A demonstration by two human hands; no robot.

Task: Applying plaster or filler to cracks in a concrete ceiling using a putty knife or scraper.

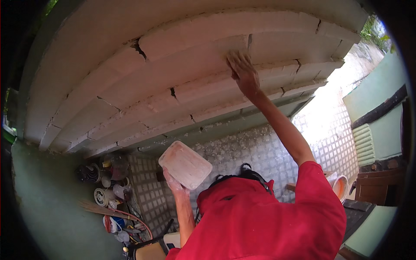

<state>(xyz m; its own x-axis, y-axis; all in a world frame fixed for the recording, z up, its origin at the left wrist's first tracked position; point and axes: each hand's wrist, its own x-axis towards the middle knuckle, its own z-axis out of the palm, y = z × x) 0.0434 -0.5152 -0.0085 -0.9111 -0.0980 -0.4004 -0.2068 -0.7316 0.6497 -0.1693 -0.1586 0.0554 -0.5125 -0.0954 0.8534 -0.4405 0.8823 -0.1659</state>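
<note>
While the right hand is lying almost flat against the pale block wall, fingers extended and close together, it is showing nothing held; whatever may be under the palm is hidden. Lower and to its left, the left hand is curling around the near edge of a whitish rectangular tub, keeping it apart from the wall. The work is looking partly done: the band around the right hand is appearing fairly smooth, yet a dark gap to that hand's left is gaping unfilled, probably remaining to be handled. Farther out, pale specks are dotting the tiled floor below both hands, and buckets are standing left of the left hand.
</note>
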